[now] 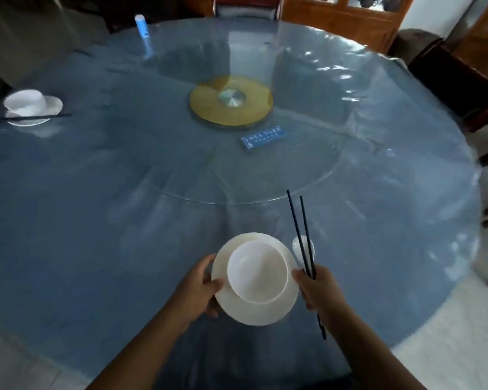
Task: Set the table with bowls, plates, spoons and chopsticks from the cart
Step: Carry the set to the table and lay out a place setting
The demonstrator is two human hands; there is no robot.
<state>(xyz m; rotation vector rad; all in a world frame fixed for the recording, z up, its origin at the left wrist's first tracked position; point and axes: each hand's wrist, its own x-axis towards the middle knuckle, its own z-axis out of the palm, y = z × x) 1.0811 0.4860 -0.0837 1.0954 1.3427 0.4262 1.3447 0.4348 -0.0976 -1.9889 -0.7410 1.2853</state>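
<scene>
A round tabletop under blue cloth and clear plastic fills the room, with a glass turntable on a yellow hub at its middle. At the near edge is a white plate with an empty white bowl standing in it. The left hand holds the plate's left rim, thumb over the edge. The right hand has its fingers closed round black chopsticks and a white spoon beside the plate's right rim. I cannot tell whether the plate rests on the tabletop yet. One setting looks finished at the far left: the far bowl on the far plate, the far chopsticks across them, its contents unclear. This looks like the second place, and the other seats are still bare, so most of the job seems left.
</scene>
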